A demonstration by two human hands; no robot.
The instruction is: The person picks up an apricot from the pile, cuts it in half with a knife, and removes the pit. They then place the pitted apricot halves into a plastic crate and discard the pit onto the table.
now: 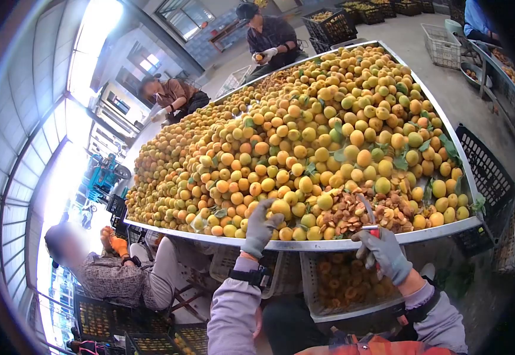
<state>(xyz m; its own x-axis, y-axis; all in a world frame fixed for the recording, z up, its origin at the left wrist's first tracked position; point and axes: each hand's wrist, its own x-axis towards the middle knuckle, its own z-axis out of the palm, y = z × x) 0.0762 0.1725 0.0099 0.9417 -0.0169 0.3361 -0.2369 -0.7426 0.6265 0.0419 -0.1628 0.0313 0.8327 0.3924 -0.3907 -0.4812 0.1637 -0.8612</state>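
My left hand (259,229), in a grey glove, is at the near edge of a large heap of apricots (305,151). Its thumb and fingers are curled about one yellow-orange apricot (280,207) at the front of the heap. In my gloved right hand (386,251) is a knife with a red handle (372,229), its thin blade (366,207) pointing up and away from me. Beyond the blade lies a pile of brownish apricot pieces (392,214) on the table. Part of the knife handle is hidden by my fingers.
The metal-rimmed table (447,230) crosses in front of me. Below it stands a crate (311,296) holding opened apricot halves (352,281). A person with orange gloves (117,244) sits at left; two others work across the table. Black crates (485,165) stand at right.
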